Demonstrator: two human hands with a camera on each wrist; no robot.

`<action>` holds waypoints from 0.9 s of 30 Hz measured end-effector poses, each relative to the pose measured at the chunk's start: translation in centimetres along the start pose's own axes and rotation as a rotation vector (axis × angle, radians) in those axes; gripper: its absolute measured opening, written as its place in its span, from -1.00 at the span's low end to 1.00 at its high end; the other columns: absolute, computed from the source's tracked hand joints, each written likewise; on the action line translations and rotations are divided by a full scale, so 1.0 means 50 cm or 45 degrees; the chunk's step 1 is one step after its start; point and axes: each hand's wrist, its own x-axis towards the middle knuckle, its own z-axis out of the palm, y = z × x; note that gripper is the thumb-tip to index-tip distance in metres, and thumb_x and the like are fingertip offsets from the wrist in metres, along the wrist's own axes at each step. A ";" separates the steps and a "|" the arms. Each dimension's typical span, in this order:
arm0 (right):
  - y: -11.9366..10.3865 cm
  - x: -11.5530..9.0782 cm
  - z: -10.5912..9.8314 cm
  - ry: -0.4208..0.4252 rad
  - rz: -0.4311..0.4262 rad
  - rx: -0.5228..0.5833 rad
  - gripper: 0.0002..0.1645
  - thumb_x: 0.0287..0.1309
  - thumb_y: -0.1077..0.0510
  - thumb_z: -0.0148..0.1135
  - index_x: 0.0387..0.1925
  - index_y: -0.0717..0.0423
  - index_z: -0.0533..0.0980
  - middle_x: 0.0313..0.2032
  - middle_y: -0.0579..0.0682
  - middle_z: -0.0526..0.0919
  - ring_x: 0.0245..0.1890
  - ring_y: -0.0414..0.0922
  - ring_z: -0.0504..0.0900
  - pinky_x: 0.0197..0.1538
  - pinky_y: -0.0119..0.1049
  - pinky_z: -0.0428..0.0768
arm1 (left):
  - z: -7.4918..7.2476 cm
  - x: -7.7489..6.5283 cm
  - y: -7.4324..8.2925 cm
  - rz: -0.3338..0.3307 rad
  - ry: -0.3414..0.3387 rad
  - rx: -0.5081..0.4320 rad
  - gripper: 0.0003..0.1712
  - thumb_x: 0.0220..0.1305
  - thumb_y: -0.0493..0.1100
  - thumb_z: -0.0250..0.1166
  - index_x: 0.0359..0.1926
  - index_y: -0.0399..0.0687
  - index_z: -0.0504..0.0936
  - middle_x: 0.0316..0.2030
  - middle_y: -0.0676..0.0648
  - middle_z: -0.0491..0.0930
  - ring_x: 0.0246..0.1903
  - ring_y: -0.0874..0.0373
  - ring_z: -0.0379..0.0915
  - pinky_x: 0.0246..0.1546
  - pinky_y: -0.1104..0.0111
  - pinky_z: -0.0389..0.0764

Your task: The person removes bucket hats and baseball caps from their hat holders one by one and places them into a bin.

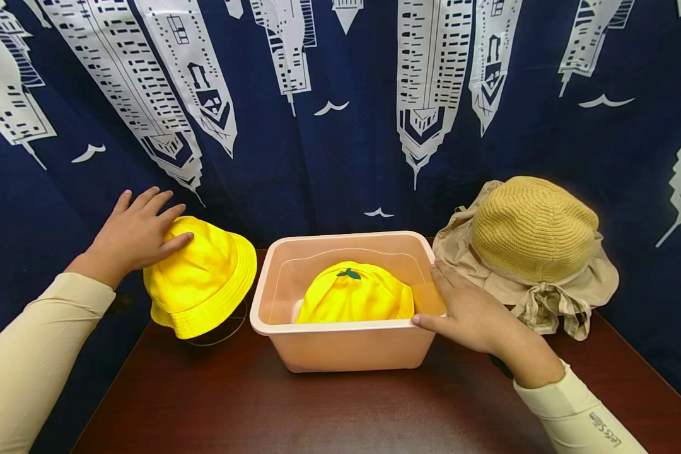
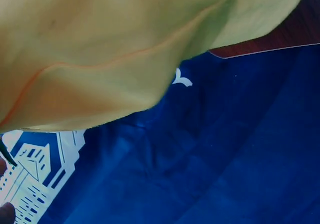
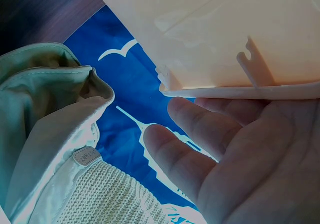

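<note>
On the left, a yellow bucket hat (image 1: pixel 204 271) sits over a wire stand (image 1: pixel 229 331). My left hand (image 1: pixel 133 236) lies against its crown, fingers extended and thumb on the near side. In the left wrist view the hat's brim (image 2: pixel 115 43) fills the upper part, with fingertips just at the left edge. A second yellow hat (image 1: pixel 357 293), with a green leaf on top, lies inside a pink plastic bin (image 1: pixel 346 347). My right hand (image 1: pixel 471 309) rests at the bin's right rim with straight fingers. The right wrist view shows those fingers (image 3: pixel 205 124) beside the rim.
A straw-coloured knitted hat (image 1: pixel 536 227) with a beige cloth brim and tied bow stands right of the bin, close to my right hand. Behind everything hangs a dark blue curtain (image 1: pixel 340 164) with white buildings. The tabletop (image 1: pixel 340 410) is dark reddish wood.
</note>
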 end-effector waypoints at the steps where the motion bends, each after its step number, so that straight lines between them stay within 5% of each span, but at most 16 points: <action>1: 0.000 0.000 0.000 -0.001 0.001 0.000 0.25 0.21 -0.46 0.10 0.49 0.42 0.00 0.50 0.33 -0.01 0.47 0.24 0.06 0.41 0.18 0.15 | 0.002 -0.001 -0.003 -0.015 -0.006 0.001 -0.22 0.42 0.31 0.01 0.34 -0.22 0.42 0.37 -0.43 0.19 0.40 -0.38 -0.08 0.37 -0.30 -0.23; 8: 0.000 -0.001 0.000 -0.007 0.007 0.010 0.25 0.20 -0.49 0.08 0.49 0.40 0.01 0.50 0.33 -0.01 0.46 0.25 0.08 0.41 0.18 0.15 | 0.018 -0.004 -0.007 -0.019 -0.061 -0.033 -0.22 0.44 0.32 -0.04 0.30 -0.24 0.45 0.37 -0.45 0.19 0.40 -0.39 -0.08 0.35 -0.33 -0.18; 15: 0.002 0.000 0.002 -0.004 0.000 0.003 0.26 0.21 -0.52 0.04 0.49 0.40 0.02 0.50 0.33 0.00 0.46 0.26 0.09 0.40 0.19 0.17 | 0.025 -0.011 -0.002 0.013 -0.011 -0.056 -0.37 0.49 0.15 0.05 0.28 -0.26 0.47 0.34 -0.43 0.25 0.39 -0.37 -0.03 0.37 -0.28 -0.10; 27: 0.000 0.001 0.002 -0.003 0.007 0.007 0.26 0.21 -0.50 0.07 0.50 0.39 -0.01 0.50 0.33 -0.01 0.46 0.26 0.09 0.40 0.19 0.17 | 0.018 -0.011 0.000 0.055 -0.001 -0.003 -0.51 0.50 -0.03 0.11 0.27 -0.24 0.50 0.34 -0.38 0.30 0.40 -0.35 -0.02 0.41 -0.22 -0.22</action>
